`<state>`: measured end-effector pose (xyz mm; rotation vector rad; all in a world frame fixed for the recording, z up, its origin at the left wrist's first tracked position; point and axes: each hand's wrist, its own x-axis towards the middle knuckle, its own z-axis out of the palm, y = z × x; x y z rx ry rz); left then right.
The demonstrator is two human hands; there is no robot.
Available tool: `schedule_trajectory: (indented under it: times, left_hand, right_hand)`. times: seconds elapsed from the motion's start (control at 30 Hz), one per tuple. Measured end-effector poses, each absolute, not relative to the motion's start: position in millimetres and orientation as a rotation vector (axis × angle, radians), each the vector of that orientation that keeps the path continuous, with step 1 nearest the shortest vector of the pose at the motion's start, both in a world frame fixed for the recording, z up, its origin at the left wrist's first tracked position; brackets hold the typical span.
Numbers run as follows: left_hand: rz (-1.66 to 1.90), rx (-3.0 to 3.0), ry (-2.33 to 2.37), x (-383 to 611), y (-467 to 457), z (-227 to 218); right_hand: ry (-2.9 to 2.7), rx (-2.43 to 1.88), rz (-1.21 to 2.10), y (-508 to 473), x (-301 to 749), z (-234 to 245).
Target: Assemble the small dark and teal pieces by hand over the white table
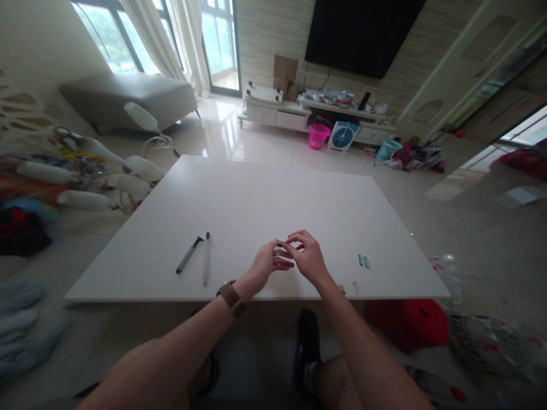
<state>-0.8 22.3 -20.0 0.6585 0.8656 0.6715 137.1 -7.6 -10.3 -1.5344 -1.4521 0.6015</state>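
Note:
Over the front middle of the table, my left hand (270, 263) and my right hand (306, 256) meet at a small dark piece (280, 245) that looks like a razor cartridge. The left thumb and fingers grip it, and the right fingertips pinch it from the other side. Fingers cover part of it. To the left lie a grey-and-black razor (188, 256) and a pale toothbrush (207, 259) with a dark head. Two dark green razor cartridges (363, 261) rest side by side to the right. A small clear piece (355, 286) lies nearer the front edge.
The white table (273, 199) spans the view before me. A small brown item (341, 288), partly hidden by my right forearm, is at its front edge. A lamp with several white shades (128, 183) stands close to the left side. A red stool (410, 324) sits below the right front.

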Motion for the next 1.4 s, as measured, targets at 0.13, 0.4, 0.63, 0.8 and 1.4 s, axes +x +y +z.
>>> schedule_trajectory:
  times: [0.13, 0.4, 0.63, 0.8, 1.4]
  left_hand:
    - [0.682, 0.65, 0.869, -3.4, 19.6, -17.2]
    - [0.689, 0.768, 0.828, -7.7, 23.2, -15.0]
    - [0.735, 0.81, 0.867, -6.8, 24.9, -12.9]
    - [0.761, 0.825, 0.886, -7.0, 25.0, -12.0]
    - [0.753, 0.896, 0.936, -6.4, 26.0, -11.8]
  right_hand:
    - [-1.448, -1.543, 0.61, -10.9, 134.2, -8.1]
    - [-1.316, -1.564, 0.601, -7.5, 133.2, -10.7]
    - [-1.284, -1.556, 0.716, -2.5, 127.8, -15.2]
    - [-1.264, -1.546, 0.756, -3.6, 124.5, -15.6]
    - [-1.305, -1.551, 0.695, -6.4, 122.7, -13.2]
